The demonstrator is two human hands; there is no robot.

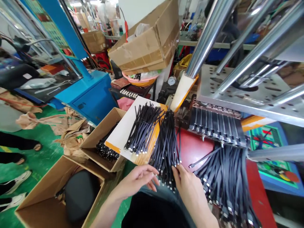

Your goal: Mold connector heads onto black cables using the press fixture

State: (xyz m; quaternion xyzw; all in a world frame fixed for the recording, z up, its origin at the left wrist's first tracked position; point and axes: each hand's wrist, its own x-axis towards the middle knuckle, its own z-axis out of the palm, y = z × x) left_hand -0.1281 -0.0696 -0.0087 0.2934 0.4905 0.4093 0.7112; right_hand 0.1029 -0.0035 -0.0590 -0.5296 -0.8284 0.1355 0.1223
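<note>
My left hand (140, 179) hovers palm-inward by the lower ends of a bundle of black cables (166, 142), its fingers apart and nothing in them. At the right side of that bundle my right hand (190, 185) pinches a cable end between thumb and fingers. The cables are short and flat with silvery metal plug tips. Another pile of black cables (144, 126) lies on a white board with orange edges (122, 133), just left of the bundle. To the right, a thick row of black cables (228, 177) hangs over the red table surface (194, 144).
A press with steel columns (209, 38) and a slotted metal fixture (217, 125) stands at the right. Open cardboard boxes sit at lower left, one holding a black padded item (82, 196). A tilted carton (147, 47) rests behind. Another person's feet (17, 182) show at far left.
</note>
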